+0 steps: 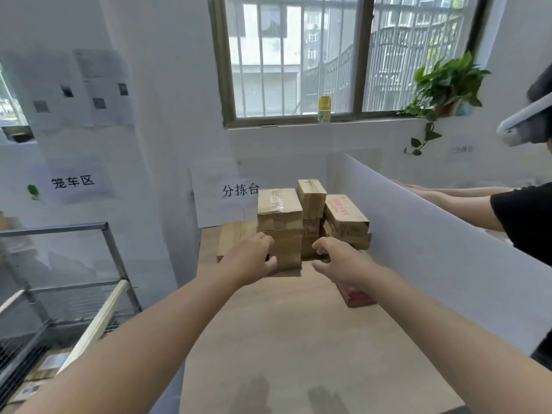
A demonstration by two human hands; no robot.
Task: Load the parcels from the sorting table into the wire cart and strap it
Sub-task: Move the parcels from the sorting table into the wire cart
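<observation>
Here, parcels (pixel 346 216): cardboard boxes stacked at the far end of the sorting table (pixel 283 339).
Left hand (pixel 248 259): fingers curled round the left edge of the front stack (pixel 280 210).
Right hand (pixel 339 262): loosely curled, holding nothing, just beside the stack.
Wire cart (pixel 53 229): left of the table, lower down.

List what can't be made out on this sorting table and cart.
Head view only.
Wire cart: cut off by left and bottom edges.
Red-printed parcel: mostly under the right arm.
Left hand: fingers hidden behind it; grip on front parcel unclear.
Parcel print: blurred.
</observation>
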